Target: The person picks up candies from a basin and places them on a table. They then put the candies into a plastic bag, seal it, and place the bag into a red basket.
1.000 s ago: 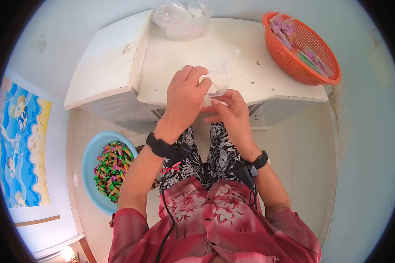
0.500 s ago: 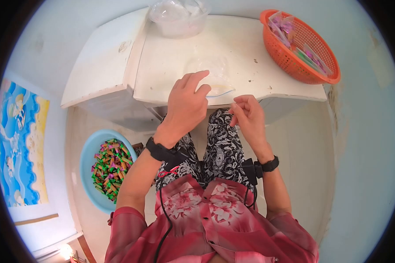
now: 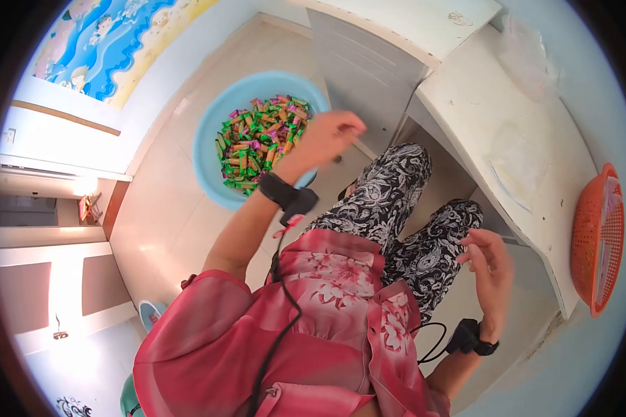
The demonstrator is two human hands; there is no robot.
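My left hand [image 3: 323,142] is raised near the right rim of a light blue basin [image 3: 203,149], overlapping it in view. Its fingers are loosely bent, slightly blurred, and nothing shows in them. Many small wrapped sticks [image 3: 261,142], with green and purple wrapper ends, lie heaped in the basin. My right hand [image 3: 490,267] hovers beside my right knee, its fingers half bent and apart, with no object visible in it. A clear plastic bag [image 3: 515,174] with a blue edge lies on the white table [image 3: 466,97], touched by neither hand.
An orange basket [image 3: 591,243] stands at the table's right end with packets inside. Against the wall sits a clear plastic container [image 3: 528,59], partly blurred. A grey cabinet side [image 3: 368,76] rises beside the basin. Another small blue tub [image 3: 149,314] stands on the floor behind.
My view has swung left toward the basin. My left hand has moved off the table and bag to the basin side. My right hand has drawn away from the table edge.
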